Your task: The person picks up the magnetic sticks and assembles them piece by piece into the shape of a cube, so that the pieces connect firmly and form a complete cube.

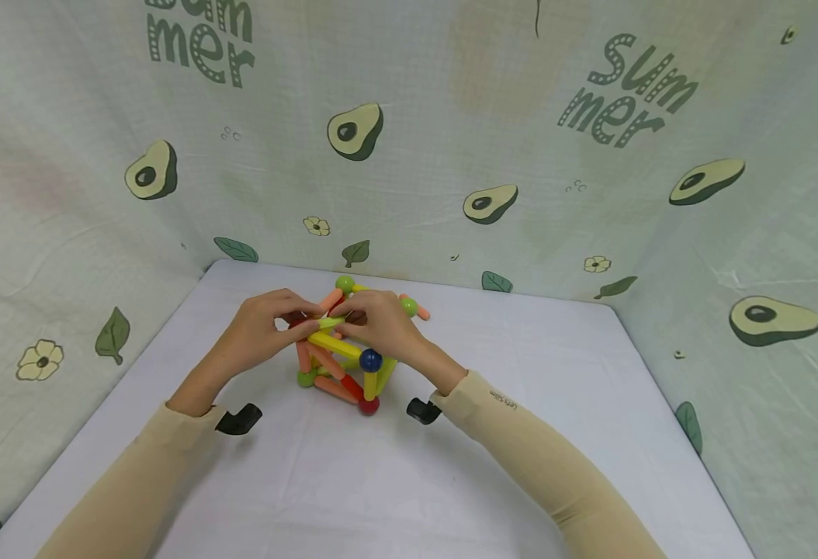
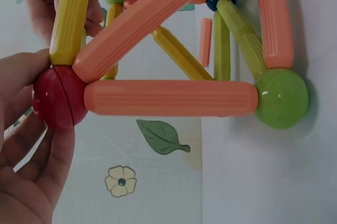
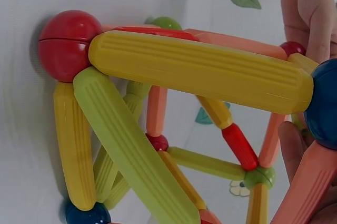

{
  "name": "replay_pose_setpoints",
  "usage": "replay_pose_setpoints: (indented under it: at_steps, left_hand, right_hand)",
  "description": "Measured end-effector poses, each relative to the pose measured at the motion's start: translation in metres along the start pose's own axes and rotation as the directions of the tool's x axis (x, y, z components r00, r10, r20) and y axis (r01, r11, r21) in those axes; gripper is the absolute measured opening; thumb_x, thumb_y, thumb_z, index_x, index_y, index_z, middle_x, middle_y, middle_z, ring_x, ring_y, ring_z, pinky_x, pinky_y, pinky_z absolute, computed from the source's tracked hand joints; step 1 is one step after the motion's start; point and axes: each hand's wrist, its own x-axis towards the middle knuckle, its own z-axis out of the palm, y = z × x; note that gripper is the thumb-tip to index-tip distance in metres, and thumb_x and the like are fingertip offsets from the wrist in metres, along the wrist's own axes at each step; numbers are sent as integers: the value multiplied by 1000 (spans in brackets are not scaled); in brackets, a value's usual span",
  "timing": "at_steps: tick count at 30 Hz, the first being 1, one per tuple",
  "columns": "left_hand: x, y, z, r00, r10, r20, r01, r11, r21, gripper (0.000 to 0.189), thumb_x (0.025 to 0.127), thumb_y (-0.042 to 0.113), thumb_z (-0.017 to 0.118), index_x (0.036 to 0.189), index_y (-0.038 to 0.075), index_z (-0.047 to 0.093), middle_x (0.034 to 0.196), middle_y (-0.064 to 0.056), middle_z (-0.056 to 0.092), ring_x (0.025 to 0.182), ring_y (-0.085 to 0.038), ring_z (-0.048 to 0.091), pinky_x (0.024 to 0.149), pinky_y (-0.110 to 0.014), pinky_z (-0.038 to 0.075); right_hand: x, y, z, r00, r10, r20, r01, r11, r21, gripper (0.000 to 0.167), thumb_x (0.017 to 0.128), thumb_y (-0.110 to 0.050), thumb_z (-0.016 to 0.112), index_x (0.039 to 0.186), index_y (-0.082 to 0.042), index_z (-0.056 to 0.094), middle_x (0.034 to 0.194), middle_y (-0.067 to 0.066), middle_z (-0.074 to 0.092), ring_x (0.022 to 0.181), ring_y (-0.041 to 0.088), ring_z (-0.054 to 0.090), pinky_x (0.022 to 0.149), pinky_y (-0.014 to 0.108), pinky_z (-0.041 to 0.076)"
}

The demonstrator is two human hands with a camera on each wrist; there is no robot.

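A frame of magnetic rods and balls stands on the table, with a blue ball (image 1: pixel 370 359) at its upper front corner and a red ball (image 1: pixel 369 405) at its foot. My left hand (image 1: pixel 265 320) holds another red ball (image 2: pixel 60 97) at an upper corner, thumb and fingertips around it. From that ball run a yellow rod (image 2: pixel 73 18) and salmon rods (image 2: pixel 171 98). Close beside, my right hand (image 1: pixel 383 322) pinches a short yellow-green rod (image 1: pixel 330 322) over the top of the frame. Its far end reaches the left fingertips.
A green ball (image 1: pixel 344 284) and another green ball (image 1: pixel 409 307) show at the frame's back, with salmon rod ends (image 1: pixel 423 313) beyond. Black wrist mounts (image 1: pixel 239 419) hang below both wrists. A printed cloth (image 1: pixel 423 155) rises behind the white table (image 1: pixel 521 373).
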Motion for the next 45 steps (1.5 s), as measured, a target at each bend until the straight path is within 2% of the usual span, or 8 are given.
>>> replay_pose_setpoints:
  at_steps: [10,17,23,27,34,36,40,45]
  left_hand:
    - [-2,-3,-5,1000,-6,27,5,1000,18,27,95,25,83,121,20,80,106,7,74,90,-9,65,83,-30,57]
    - [8,8,-2,1000,-9,27,8,999,49,20,94,23,84,112,15,82,100,4,70,83,-11,63,72,-31,55]
    - [16,16,0,994,-92,63,86,993,86,13,93,24,85,104,15,84,96,1,66,78,-16,57,67,-32,50]
    - [19,20,0,985,-148,85,142,987,75,13,95,23,83,104,15,84,98,-2,66,81,-19,58,69,-33,51]
    - [20,23,-2,973,-199,120,191,979,74,14,95,22,83,106,14,84,99,-3,64,83,-21,56,69,-34,49]
    - [20,22,-2,970,-208,128,200,977,70,14,95,22,83,107,14,84,100,-3,64,84,-21,55,69,-34,49]
    - [20,22,-3,965,-222,137,216,975,58,15,95,23,83,107,14,84,99,-3,63,85,-22,55,69,-34,49]
    - [20,22,-3,965,-224,135,219,975,45,15,95,23,83,107,14,84,98,-3,63,84,-21,55,68,-33,49]
  right_hand:
    - [2,-2,0,1000,15,-14,-15,1000,0,16,97,-9,79,112,-6,82,102,3,77,86,10,73,79,16,57]
    - [2,-1,-1,999,27,-22,-27,1000,11,17,96,-9,80,113,-6,82,102,3,78,88,12,74,80,18,59]
    - [-3,4,-13,1000,24,-18,-24,999,-24,20,96,-11,80,115,-4,80,107,8,78,91,15,75,83,20,59]
    - [-13,21,-37,994,58,-91,-60,998,-27,21,100,-11,75,119,-4,79,113,9,78,96,16,74,86,25,61]
    - [-27,83,-67,945,186,-269,-213,974,-73,20,103,-9,69,120,-4,78,114,11,77,99,24,74,89,37,62]
    - [-30,103,-65,930,266,-253,-297,950,-93,21,103,-9,69,122,-3,77,117,12,76,102,26,74,90,39,62]
    - [-36,137,-52,889,438,-136,-454,881,-130,29,102,-12,71,128,-2,75,125,16,74,109,30,72,93,41,60]
    - [-35,162,-30,840,540,-54,-539,820,-193,35,103,-22,71,132,-2,73,124,17,74,109,30,70,96,42,59]
